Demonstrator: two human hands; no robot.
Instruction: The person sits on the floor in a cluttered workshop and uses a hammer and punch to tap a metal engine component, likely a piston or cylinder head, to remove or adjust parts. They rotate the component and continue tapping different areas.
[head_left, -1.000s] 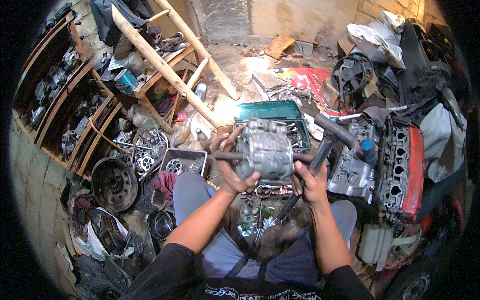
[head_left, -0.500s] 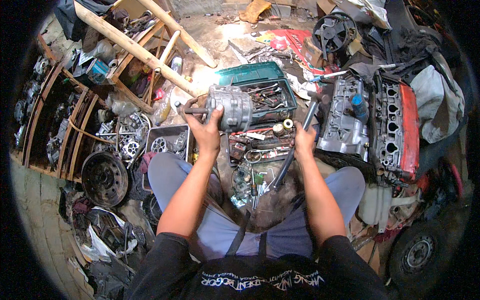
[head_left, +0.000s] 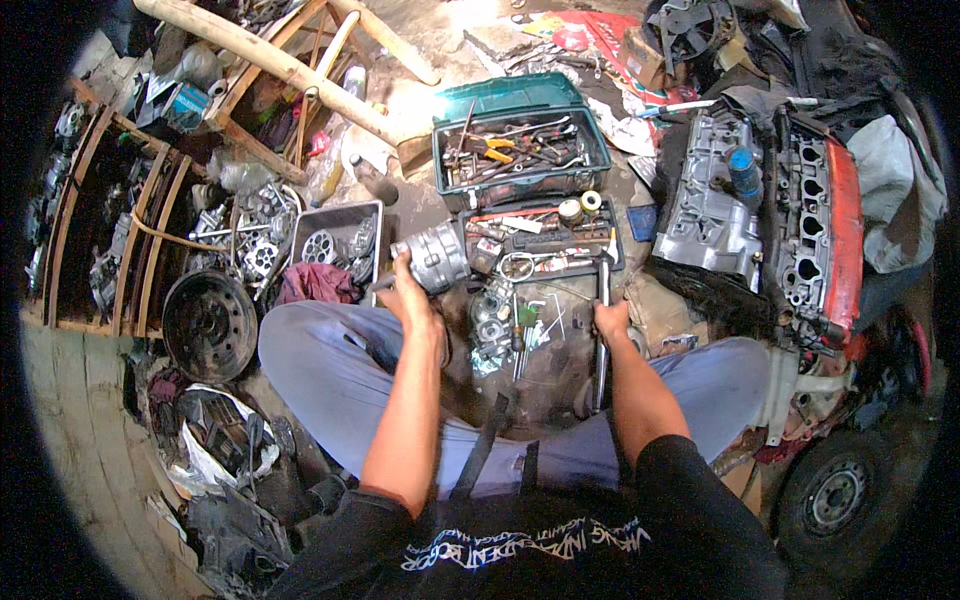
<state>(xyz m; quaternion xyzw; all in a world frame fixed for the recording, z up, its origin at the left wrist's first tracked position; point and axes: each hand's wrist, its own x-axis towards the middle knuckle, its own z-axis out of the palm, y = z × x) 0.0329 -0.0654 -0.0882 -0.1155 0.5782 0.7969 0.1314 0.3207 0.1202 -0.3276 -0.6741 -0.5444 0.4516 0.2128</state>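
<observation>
Just beside the grey bin [head_left: 335,217], a round metal part [head_left: 438,258] is gripped by the left hand [head_left: 410,300], its fingers partly hidden. A long metal bar [head_left: 602,365] is clasped in the right hand [head_left: 612,319]. Small tools [head_left: 522,340] are laid between both hands; the green toolbox [head_left: 525,190] is left open beyond.
</observation>
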